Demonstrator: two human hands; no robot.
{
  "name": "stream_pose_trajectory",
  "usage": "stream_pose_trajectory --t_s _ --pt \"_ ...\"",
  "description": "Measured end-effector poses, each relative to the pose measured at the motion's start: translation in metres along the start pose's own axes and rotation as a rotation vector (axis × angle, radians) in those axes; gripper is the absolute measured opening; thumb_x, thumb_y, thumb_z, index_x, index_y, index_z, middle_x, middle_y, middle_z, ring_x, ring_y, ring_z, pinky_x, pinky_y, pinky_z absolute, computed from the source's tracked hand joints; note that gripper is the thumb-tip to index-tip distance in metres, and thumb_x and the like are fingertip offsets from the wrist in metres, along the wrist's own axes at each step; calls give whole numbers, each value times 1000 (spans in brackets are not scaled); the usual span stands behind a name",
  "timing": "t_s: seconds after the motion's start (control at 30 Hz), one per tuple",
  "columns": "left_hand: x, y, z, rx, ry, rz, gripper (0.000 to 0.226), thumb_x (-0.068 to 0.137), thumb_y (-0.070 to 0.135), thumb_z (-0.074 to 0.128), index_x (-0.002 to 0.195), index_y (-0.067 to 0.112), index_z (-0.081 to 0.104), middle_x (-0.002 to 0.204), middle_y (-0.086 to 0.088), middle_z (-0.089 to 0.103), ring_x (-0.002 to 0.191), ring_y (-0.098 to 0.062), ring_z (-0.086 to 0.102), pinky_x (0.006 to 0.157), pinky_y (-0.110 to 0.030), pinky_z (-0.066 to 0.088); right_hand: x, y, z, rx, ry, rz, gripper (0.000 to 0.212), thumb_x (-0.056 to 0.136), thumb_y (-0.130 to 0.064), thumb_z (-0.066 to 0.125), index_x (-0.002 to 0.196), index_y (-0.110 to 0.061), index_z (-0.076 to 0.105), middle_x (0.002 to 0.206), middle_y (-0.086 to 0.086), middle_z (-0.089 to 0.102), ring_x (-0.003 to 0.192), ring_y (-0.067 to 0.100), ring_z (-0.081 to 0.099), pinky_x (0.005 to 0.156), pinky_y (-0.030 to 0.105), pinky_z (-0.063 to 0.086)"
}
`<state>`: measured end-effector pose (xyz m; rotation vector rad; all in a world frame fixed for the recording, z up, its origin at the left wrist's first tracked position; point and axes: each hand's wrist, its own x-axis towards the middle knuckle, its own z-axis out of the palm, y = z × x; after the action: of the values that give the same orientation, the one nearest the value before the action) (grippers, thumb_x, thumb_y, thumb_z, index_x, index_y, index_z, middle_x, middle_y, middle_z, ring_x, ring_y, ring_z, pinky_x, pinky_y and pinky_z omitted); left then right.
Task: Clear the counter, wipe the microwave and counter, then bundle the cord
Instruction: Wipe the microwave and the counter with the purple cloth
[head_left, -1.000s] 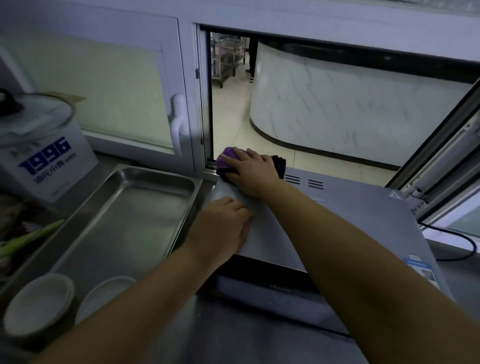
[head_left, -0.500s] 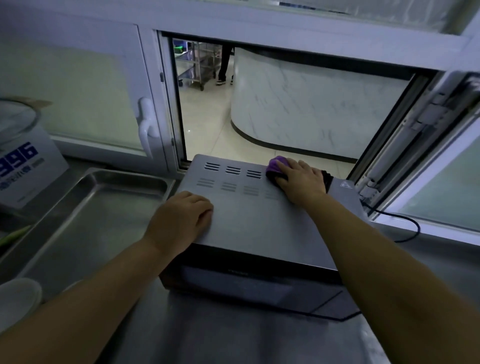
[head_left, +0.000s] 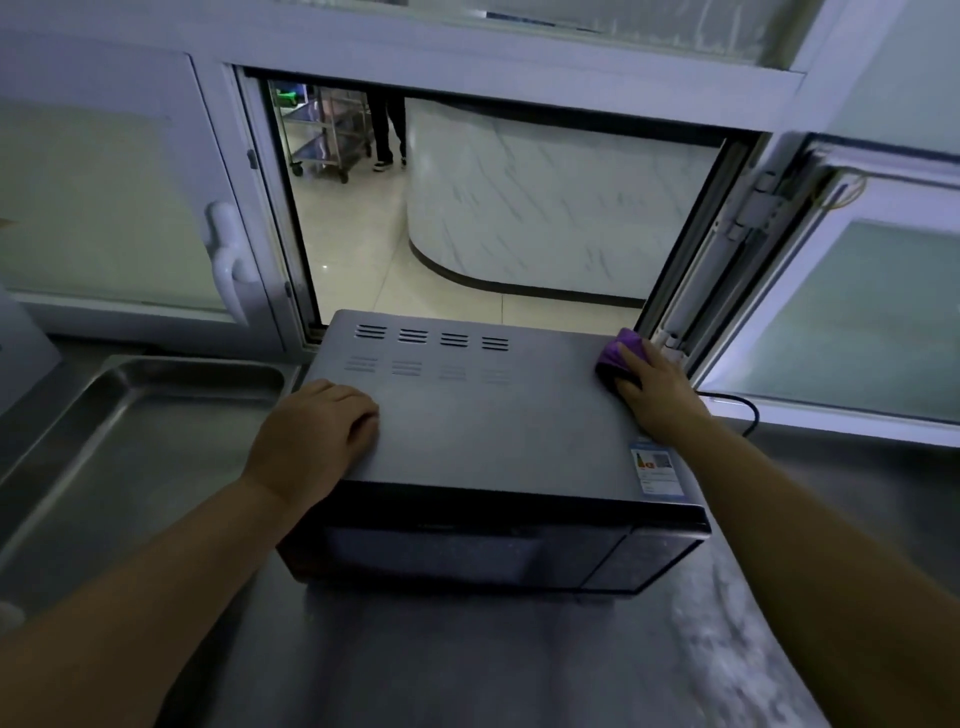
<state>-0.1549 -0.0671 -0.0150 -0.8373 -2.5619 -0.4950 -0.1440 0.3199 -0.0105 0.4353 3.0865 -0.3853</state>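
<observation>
A grey-topped microwave (head_left: 483, 421) with a dark door stands on the steel counter (head_left: 467, 665), in front of an open serving window. My right hand (head_left: 657, 395) lies flat on a purple cloth (head_left: 621, 349) and presses it onto the microwave's back right corner. On the top's left side near the front edge rests my left hand (head_left: 317, 431), fingers loosely bent and holding nothing. From behind my right wrist the black cord (head_left: 748, 410) loops onto the counter below the window sill.
A large steel tray (head_left: 130, 441) lies left of the microwave. A white window handle (head_left: 226, 260) juts out at the back left, and the opened window sash (head_left: 727, 249) stands just right of the cloth. A person's legs and a metal cart show beyond the window.
My right hand has slid the purple cloth rightward along the back of the microwave top, from the left corner to the right corner. The left hand has stayed on the top's left side.
</observation>
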Motion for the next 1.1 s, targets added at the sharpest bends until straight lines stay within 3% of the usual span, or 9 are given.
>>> stream_pose_trajectory --t_s 0.17,0.3,0.37,0.53,0.67,0.93,1.1 --pt "0 1 -1 -16 19 6 33 82 27 43 78 7 69 80 -9 69 73 -30 61 64 -35 50 -48 1 2 -38 -28 25 53 99 -36 38 148 -27 23 159 4 6 143 30 13 116 41 18" --pt "-1 2 -1 9 45 -4 6 75 3 66 71 7 68 72 -10 68 67 -31 60 58 -35 49 -90 -2 3 -6 -27 102 54 98 -35 40 148 -30 21 159 1 5 142 29 14 114 41 17" --pt "-1 2 -1 10 31 -8 7 70 -1 72 70 6 69 72 -10 68 67 -31 60 57 -35 49 -112 -5 5 -29 -11 109 54 98 -34 41 148 -30 21 159 -1 5 143 27 14 114 40 19" --pt "-4 1 -4 -8 1 -9 5 76 4 65 72 5 68 74 -12 67 70 -31 58 58 -36 47 -152 -24 7 -161 14 143 54 99 -39 36 149 -32 17 159 -3 4 145 24 6 115 41 19" --pt "-5 0 -7 -39 -6 -11 10 79 2 61 71 1 67 73 -16 66 71 -33 57 59 -38 46 -165 -53 14 -282 24 153 53 99 -45 31 148 -39 12 159 -6 5 146 22 1 116 46 8" --pt "-27 -15 -32 -208 211 -64 19 72 -8 63 87 3 70 85 -16 69 80 -36 62 65 -40 50 -156 -155 40 -274 27 -56 56 97 -48 32 146 -42 8 159 -5 8 145 25 7 115 48 7" --pt "-62 -54 -51 -139 206 -58 23 73 -8 63 92 3 71 88 -15 68 89 -36 60 70 -41 50 -147 -232 63 -261 56 -196 54 97 -49 31 146 -43 10 158 -4 11 144 27 10 114 49 10"
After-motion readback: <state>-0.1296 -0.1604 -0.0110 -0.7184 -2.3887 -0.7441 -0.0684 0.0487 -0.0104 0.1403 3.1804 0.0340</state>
